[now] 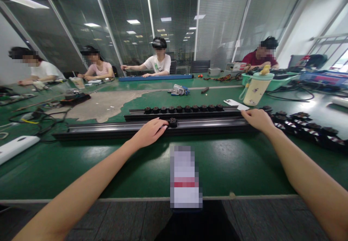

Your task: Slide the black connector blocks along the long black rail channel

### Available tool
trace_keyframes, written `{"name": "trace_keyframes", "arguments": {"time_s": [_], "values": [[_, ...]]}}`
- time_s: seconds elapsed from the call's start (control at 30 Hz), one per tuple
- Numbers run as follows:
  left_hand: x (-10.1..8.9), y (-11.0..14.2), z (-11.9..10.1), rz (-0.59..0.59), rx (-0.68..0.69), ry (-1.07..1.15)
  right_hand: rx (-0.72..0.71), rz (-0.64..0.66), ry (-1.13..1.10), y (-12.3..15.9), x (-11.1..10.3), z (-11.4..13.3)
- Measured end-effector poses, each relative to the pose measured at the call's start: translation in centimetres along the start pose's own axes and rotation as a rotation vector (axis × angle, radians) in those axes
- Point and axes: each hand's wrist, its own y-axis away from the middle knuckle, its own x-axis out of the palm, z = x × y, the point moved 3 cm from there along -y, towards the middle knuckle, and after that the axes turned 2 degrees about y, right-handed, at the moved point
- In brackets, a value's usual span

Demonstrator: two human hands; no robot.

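A long black track rail point(214, 124) with a shiny metal channel lies across the green table in front of me. One black round socket module point(172, 122) sits in the channel near its middle. The fingers of my left hand point(150, 131) are together against the left side of this module, the thumb low by the rail's front face. My right hand point(259, 120) is closed around the rail's right end, covering it. Just behind lies a second rail point(136, 117) with a row of several similar modules point(179, 109).
Loose black modules point(312, 126) cluster at right. A phone point(185, 177) lies at the front edge, and a white one point(235, 105) near a cream cup point(257, 90). Gloves point(178, 90), cables point(40, 115) and a white device point(17, 148) lie about. Several people sit across the table.
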Motion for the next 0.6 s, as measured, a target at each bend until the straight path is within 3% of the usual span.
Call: {"name": "trace_keyframes", "arguments": {"time_s": [0.6], "values": [[0.55,-0.05,-0.48,0.04,0.048,-0.036,0.0,0.003,-0.024,-0.08,-0.02,-0.04]]}}
